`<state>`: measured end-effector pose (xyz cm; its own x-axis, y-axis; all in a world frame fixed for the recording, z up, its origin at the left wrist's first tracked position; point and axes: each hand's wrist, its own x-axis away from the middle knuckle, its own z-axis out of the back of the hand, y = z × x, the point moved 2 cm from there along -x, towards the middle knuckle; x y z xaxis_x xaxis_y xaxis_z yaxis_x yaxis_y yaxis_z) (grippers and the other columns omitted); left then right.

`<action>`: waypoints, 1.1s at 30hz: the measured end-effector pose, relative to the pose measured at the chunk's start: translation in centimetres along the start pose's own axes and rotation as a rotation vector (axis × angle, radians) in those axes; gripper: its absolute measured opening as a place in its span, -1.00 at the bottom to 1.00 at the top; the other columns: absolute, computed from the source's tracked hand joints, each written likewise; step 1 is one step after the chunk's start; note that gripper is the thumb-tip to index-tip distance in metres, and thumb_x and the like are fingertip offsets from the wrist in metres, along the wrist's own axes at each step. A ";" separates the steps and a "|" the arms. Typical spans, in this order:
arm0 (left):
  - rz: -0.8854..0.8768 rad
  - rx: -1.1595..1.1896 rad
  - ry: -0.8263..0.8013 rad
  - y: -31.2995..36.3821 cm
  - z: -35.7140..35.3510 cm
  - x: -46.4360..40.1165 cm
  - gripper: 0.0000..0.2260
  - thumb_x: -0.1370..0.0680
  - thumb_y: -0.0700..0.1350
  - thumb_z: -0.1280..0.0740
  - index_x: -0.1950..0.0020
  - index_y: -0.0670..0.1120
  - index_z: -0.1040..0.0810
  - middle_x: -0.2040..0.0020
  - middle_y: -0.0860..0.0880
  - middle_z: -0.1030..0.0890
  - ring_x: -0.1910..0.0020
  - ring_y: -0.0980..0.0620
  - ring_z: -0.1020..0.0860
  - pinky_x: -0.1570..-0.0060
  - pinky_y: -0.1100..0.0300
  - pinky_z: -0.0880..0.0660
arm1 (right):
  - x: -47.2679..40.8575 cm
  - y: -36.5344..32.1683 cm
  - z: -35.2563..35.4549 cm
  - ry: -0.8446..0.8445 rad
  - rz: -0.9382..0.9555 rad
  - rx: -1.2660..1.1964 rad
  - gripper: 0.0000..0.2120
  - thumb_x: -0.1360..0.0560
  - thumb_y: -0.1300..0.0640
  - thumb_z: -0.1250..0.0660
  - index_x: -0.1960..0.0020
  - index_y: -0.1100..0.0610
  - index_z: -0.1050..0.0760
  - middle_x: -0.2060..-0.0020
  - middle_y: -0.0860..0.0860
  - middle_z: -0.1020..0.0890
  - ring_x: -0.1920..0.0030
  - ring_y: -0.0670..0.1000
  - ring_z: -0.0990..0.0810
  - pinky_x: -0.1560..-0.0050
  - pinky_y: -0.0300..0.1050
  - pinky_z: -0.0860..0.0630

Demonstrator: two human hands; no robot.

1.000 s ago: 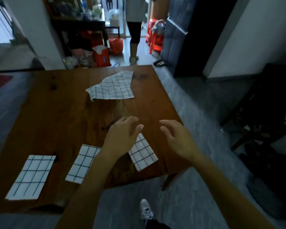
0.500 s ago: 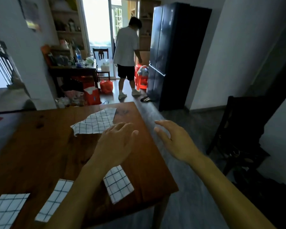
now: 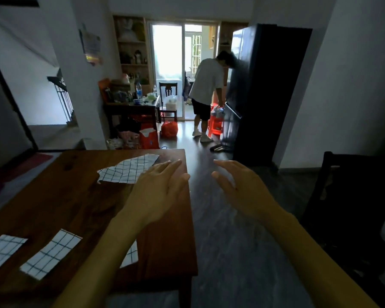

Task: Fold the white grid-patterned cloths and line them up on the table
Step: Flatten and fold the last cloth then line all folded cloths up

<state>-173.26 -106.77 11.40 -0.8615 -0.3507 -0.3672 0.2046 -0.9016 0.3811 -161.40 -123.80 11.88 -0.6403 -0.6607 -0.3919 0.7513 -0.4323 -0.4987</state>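
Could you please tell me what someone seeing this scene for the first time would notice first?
Two bare hands, the left hand and the right hand, reach forward open and hold nothing, the left over the wooden table and the right past its right edge. Beyond the left fingers lies an unfolded, crumpled grid-patterned cloth at the far end, while folded cloths lie in a row along the near edge. Behind, a person bends beside a dark refrigerator.

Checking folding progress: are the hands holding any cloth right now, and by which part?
Nothing is held. Left hand and right hand are both open, reaching toward the unfolded cloth.
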 end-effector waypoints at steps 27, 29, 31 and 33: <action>0.506 -0.022 0.071 -9.4 -16.9 -25.1 -0.46 -0.54 0.29 -0.02 -0.46 0.09 -0.27 -0.46 -0.03 -0.33 -0.44 0.01 -0.25 -0.41 -0.03 -0.24 | -29.4 18.6 -11.6 -0.322 0.310 0.002 -0.53 -0.55 -0.15 -0.14 -0.37 0.04 -0.42 -0.27 -0.02 -0.55 -0.25 0.00 -0.52 -0.28 -0.01 -0.48; 0.548 -0.038 0.053 -11.0 -18.0 -26.6 -0.41 -0.50 0.32 0.03 -0.46 0.09 -0.26 -0.46 -0.03 -0.33 -0.45 0.01 -0.25 -0.42 0.00 -0.20 | -31.9 19.7 -13.5 -0.344 0.334 -0.015 -0.56 -0.57 -0.13 -0.17 -0.37 0.04 -0.42 -0.28 -0.02 -0.54 -0.26 0.01 -0.52 -0.28 -0.05 -0.47; 0.593 -0.065 0.043 -12.6 -19.1 -28.1 -0.39 -0.50 0.32 0.04 -0.46 0.08 -0.26 -0.45 -0.03 -0.34 -0.45 0.02 -0.25 -0.42 0.04 -0.18 | -34.4 20.7 -15.4 -0.365 0.358 -0.040 -0.56 -0.57 -0.13 -0.18 -0.38 0.04 -0.41 -0.29 -0.01 -0.53 -0.27 0.02 -0.51 -0.29 -0.05 -0.45; 0.626 -0.090 0.048 -13.9 -20.3 -29.6 -0.41 -0.52 0.31 0.02 -0.46 0.06 -0.27 -0.45 -0.04 -0.35 -0.44 0.02 -0.26 -0.43 0.03 -0.19 | -37.0 22.0 -17.1 -0.390 0.373 -0.066 -0.55 -0.57 -0.13 -0.16 -0.39 0.03 -0.40 -0.32 -0.01 -0.51 -0.30 0.02 -0.48 -0.32 0.00 -0.43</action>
<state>-141.17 -88.96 -0.27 -0.5447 -0.8276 -0.1359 0.7031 -0.5390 0.4639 -123.94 -98.36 2.23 -0.2157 -0.9460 -0.2418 0.8965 -0.0938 -0.4330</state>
